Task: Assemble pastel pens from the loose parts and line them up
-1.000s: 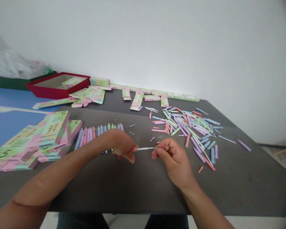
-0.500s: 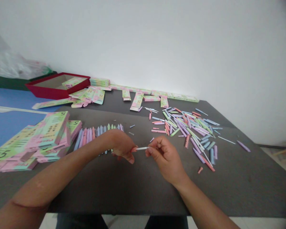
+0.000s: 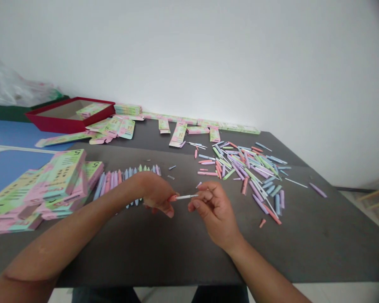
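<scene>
In my left hand (image 3: 158, 198) is a coral pen piece (image 3: 173, 198), closed in the fingers, with a white pen refill (image 3: 183, 197) sticking out of it to the right. The thin tip of that refill reaches the fingers of my right hand (image 3: 213, 210), which are curled with the thumb pressed in. Whether they grip the tip or hold something small is hidden. Under and behind my left forearm lies a row of pastel pens (image 3: 113, 180), partly covered by the arm.
A heap of loose pastel pen parts and white refills (image 3: 259, 168) spreads over the dark table (image 3: 183, 252) at right. Printed pen boxes (image 3: 63, 172) are stacked at left, with more along the wall. A red box (image 3: 60, 123) and plastic bag (image 3: 15, 86) are at back left.
My right fingers have slid off the white refill's end, so its thin tip now shows. The left hand still holds the coral piece. The whole view has shifted slightly.
</scene>
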Available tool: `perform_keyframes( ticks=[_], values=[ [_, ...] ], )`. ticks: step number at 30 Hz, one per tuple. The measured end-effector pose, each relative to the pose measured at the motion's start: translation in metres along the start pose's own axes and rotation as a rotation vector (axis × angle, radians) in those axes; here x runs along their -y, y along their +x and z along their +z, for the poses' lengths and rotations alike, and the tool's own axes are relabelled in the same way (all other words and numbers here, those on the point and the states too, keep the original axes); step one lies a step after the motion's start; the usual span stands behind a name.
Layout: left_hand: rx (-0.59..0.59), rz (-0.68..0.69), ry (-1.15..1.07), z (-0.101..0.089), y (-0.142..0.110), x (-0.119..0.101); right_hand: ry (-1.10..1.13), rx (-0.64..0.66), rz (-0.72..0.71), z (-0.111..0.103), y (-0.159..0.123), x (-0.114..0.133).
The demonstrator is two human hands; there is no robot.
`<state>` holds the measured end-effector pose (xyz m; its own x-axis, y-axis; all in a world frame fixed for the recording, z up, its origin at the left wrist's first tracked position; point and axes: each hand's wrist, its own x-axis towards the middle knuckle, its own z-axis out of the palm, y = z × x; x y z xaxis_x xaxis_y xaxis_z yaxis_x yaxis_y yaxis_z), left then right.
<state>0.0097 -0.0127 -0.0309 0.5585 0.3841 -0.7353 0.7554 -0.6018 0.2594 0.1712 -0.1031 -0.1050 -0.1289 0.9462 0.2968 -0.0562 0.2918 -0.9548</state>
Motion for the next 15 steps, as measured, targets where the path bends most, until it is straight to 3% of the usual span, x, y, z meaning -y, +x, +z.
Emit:
perform_keyframes(
  ticks=[3,5,11,13,15],
  values=[
    [-0.025,-0.003,-0.015,0.000,-0.001,0.001,-0.039,-0.025,-0.001,-0.007,0.000,0.005],
    [-0.036,-0.011,-0.013,0.000,-0.003,0.001,-0.118,-0.096,-0.042,-0.026,0.006,0.013],
    [-0.038,-0.057,0.022,-0.003,-0.005,0.002,-0.477,-0.603,-0.215,-0.129,0.057,0.026],
    [-0.057,-0.061,0.042,-0.003,-0.005,0.003,-0.664,-0.631,-0.123,-0.155,0.076,0.020],
    [-0.083,-0.068,0.044,-0.003,-0.005,0.004,-0.951,-0.569,0.013,-0.166,0.092,0.008]
  ],
)
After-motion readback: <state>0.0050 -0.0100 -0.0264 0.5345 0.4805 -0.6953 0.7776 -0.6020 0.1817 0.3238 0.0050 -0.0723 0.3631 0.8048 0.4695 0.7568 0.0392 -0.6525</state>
